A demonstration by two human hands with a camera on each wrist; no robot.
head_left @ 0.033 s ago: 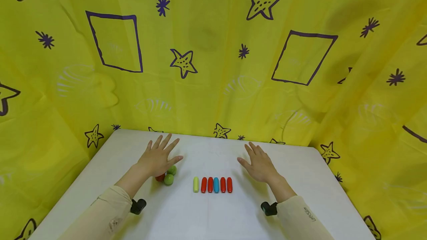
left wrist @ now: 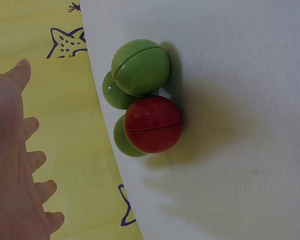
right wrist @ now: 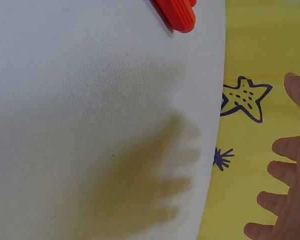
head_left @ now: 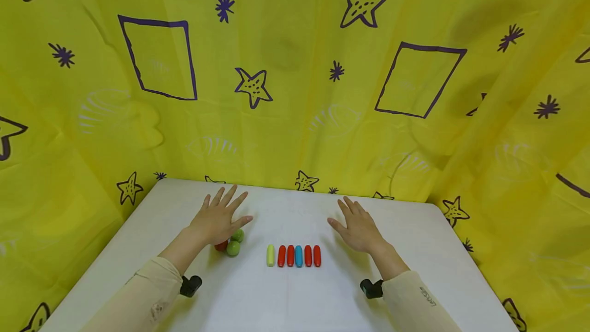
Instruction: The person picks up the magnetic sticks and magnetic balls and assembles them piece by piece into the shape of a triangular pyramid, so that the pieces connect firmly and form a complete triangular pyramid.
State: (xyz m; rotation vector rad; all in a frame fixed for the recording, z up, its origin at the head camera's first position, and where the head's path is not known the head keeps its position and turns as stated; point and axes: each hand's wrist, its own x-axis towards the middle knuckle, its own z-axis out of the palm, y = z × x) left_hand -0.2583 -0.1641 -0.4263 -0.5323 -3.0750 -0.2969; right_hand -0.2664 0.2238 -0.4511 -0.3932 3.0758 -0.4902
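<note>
So, both hands empty: left hand (head_left: 215,223) and right hand (head_left: 360,228) hover over the table (head_left: 286,304), palms down, fingers straight and fanned, thumbs out toward each other. Nothing gripped, nothing touched. The right hand's shadow (right wrist: 145,172) falls on the table with the finger shapes readable, so I'd say that hand is lifted.

Why so: my read is the spread keeps the fingers clear of everything and leaves the middle in plain sight. Neither hand is steadying anything, so the layout must hold itself. The balls look clustered, which probably helps against rolling, since they're round. The sticks lie flat, long side to long side, ends roughly level; reads as deliberate lining up.

Where, by the fingers:
- Left: red ball (left wrist: 153,124) and three green balls (left wrist: 141,67) sit below the heel of the palm and the thumb's base, on the person's side of the fingertips. From the head the palm and wrist hide part of the cluster. The left wrist view shows a gap between fingers and balls.
- Between the thumbs, nearer the person than either thumb tip: yellow stick (head_left: 270,255) closest to the left thumb, then two red sticks (head_left: 290,256), blue stick (head_left: 299,256), two more red. The last red is nearest the right thumb, apart from it. The yellow's gap looks slightly wider than the others.
</note>
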